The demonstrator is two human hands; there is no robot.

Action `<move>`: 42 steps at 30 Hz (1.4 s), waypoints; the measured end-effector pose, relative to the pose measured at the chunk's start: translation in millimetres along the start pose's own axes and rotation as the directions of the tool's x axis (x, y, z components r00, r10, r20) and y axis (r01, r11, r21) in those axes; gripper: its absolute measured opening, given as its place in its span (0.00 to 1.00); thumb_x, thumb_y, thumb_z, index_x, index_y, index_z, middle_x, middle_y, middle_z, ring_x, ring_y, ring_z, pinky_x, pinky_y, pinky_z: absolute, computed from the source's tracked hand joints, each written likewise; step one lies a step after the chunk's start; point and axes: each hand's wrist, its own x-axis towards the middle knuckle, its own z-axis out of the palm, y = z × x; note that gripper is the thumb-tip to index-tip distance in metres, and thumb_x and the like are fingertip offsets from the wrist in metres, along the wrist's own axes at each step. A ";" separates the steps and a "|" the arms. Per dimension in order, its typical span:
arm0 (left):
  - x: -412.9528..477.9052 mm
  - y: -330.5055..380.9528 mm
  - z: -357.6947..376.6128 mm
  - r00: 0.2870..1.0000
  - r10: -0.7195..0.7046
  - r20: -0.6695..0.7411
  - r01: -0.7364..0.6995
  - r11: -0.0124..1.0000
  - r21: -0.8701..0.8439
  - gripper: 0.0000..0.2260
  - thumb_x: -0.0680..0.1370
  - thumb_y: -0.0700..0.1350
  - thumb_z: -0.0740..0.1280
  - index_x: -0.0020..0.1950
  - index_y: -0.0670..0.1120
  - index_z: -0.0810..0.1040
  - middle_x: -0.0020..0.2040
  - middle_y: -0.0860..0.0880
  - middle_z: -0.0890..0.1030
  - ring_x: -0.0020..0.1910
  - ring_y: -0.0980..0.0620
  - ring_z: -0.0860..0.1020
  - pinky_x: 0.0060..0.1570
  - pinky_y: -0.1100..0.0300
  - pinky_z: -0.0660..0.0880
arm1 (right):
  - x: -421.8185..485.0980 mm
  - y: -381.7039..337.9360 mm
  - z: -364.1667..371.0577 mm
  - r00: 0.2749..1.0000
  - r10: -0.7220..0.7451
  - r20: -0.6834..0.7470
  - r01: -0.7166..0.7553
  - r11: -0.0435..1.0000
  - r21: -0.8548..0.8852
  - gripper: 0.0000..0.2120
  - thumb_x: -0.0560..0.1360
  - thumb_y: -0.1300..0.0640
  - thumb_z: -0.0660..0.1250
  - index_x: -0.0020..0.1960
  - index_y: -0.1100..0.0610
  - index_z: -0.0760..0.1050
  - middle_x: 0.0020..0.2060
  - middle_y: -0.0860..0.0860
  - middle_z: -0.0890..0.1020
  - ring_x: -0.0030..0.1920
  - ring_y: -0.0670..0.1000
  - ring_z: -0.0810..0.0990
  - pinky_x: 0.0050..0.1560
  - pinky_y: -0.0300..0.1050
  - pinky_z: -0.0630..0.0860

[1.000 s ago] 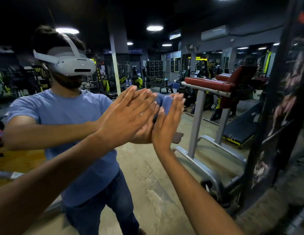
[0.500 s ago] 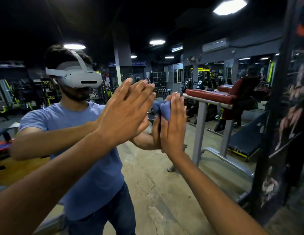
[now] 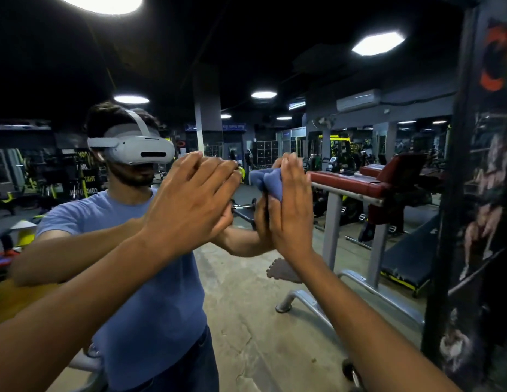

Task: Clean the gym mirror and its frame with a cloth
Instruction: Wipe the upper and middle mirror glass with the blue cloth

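My right hand (image 3: 291, 210) presses the bunched blue cloth (image 3: 267, 179) flat against the mirror (image 3: 246, 292) at centre frame, fingers straight and together, the cloth trapped under my palm. My left hand (image 3: 190, 205) lies open on the glass just left of it, holding nothing. The dark frame (image 3: 456, 222) stands at the right.

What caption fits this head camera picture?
Right hand presses a blue cloth against the gym mirror; left hand lies flat on the glass.
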 end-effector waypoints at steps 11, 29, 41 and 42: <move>50.5 -8.7 9.7 0.994 -0.106 -0.005 0.106 0.993 0.055 0.30 0.85 0.52 0.51 0.83 0.38 0.62 0.84 0.38 0.61 0.84 0.38 0.58 0.83 0.36 0.50 | 45.1 13.2 -6.0 0.988 -0.151 0.023 0.151 0.988 -0.007 0.30 0.86 0.51 0.50 0.84 0.64 0.53 0.85 0.57 0.54 0.85 0.55 0.50 0.83 0.64 0.50; 52.0 -5.6 10.0 0.994 -0.101 -0.043 0.105 0.991 0.084 0.29 0.84 0.51 0.54 0.83 0.38 0.64 0.84 0.38 0.63 0.84 0.38 0.59 0.82 0.35 0.53 | 158.6 7.9 -14.2 0.985 0.103 -0.140 -0.096 0.994 0.060 0.31 0.86 0.47 0.47 0.85 0.59 0.49 0.85 0.54 0.51 0.85 0.52 0.47 0.84 0.59 0.46; 46.6 -0.7 13.3 0.995 -0.088 -0.036 0.090 0.994 0.069 0.30 0.84 0.51 0.52 0.84 0.38 0.61 0.85 0.38 0.59 0.85 0.39 0.56 0.82 0.35 0.52 | 87.3 34.4 -21.5 0.979 0.175 -0.108 -0.171 0.984 0.046 0.30 0.87 0.48 0.48 0.85 0.59 0.50 0.85 0.52 0.53 0.85 0.49 0.47 0.83 0.62 0.51; 40.8 3.8 16.2 0.996 -0.077 -0.036 0.079 0.995 0.063 0.30 0.84 0.51 0.53 0.84 0.38 0.61 0.85 0.39 0.58 0.85 0.38 0.56 0.82 0.35 0.51 | 78.5 25.6 -18.7 0.978 0.180 -0.101 -0.177 0.983 0.041 0.30 0.87 0.48 0.48 0.85 0.59 0.50 0.85 0.52 0.52 0.85 0.50 0.47 0.83 0.62 0.50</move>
